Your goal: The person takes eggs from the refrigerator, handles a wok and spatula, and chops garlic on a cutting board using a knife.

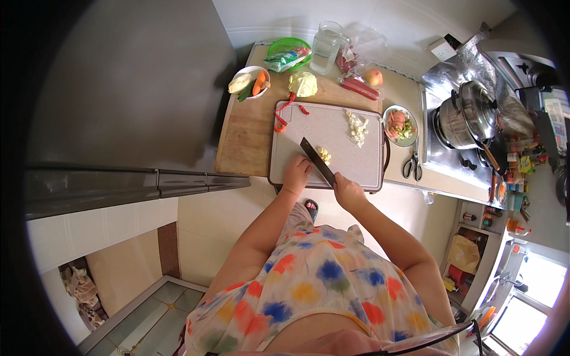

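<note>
My right hand (349, 192) grips the handle of a dark-bladed kitchen cleaver (317, 161), its blade slanting up and left over the cutting board (329, 124). Close by the blade's left side, my left hand (297, 173) rests low over the board with curled fingers; whether anything is under them is hidden. Just right of the blade lies a small pile of pale yellow slices (324, 155). Chopped white pieces (357, 129) are heaped at the board's upper right. Red chili peppers (281, 119) lie along its upper left.
Behind the board stand a cabbage (303, 84), a glass pitcher (326, 49), a white bowl of vegetables (250, 83) and packaged sausages (360, 88). To the right are a plate of sliced food (400, 126), scissors (413, 167) and a steel pot (463, 118) on the stove.
</note>
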Motion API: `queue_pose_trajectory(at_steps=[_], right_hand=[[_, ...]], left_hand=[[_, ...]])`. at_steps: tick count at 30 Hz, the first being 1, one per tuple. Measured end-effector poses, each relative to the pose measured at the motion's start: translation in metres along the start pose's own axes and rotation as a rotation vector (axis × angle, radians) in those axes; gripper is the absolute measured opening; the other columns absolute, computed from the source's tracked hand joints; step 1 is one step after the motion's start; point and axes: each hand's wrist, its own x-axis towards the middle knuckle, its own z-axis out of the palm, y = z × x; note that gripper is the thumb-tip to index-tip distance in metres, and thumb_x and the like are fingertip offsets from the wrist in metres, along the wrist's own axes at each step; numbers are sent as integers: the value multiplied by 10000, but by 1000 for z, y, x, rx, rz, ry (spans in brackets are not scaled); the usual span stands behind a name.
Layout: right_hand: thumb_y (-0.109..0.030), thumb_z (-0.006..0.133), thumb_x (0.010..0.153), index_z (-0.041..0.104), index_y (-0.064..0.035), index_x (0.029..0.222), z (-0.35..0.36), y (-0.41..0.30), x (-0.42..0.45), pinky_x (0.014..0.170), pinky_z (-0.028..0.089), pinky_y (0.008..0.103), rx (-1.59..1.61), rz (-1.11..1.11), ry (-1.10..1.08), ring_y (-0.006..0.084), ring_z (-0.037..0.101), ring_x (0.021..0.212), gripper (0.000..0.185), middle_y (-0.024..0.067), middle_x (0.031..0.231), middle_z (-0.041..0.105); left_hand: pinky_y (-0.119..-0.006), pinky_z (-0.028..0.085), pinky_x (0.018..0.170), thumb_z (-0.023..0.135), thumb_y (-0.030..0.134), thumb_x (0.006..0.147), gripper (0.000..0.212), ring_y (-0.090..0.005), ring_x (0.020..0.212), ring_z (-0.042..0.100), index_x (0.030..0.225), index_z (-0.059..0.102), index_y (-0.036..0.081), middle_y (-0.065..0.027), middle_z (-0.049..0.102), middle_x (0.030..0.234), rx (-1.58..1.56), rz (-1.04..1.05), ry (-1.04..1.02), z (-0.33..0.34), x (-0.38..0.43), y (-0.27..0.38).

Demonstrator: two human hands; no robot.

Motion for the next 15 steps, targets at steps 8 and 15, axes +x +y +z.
queue_pose_trajectory(at_steps=[8, 15], right_hand=[[-143, 468, 856, 412, -61, 957, 7, -1, 0, 587, 499, 465, -97, -20, 42, 360, 611, 659, 142, 154, 754, 595], [-160, 497, 861, 415, -64, 944, -4, -3, 0, 594, 464, 506, -13, 53, -5, 412, 584, 676, 151, 196, 740, 594]], left_hand=[[-350, 480, 663, 616, 54, 751, 43, -271, 768, 582, 794, 619, 48, -74, 586, 844, -59, -35, 12, -6, 2, 4], [-351, 478, 657, 622, 54, 750, 41, -276, 755, 583, 789, 620, 43, -79, 585, 830, -109, -106, 1, -6, 1, 4]])
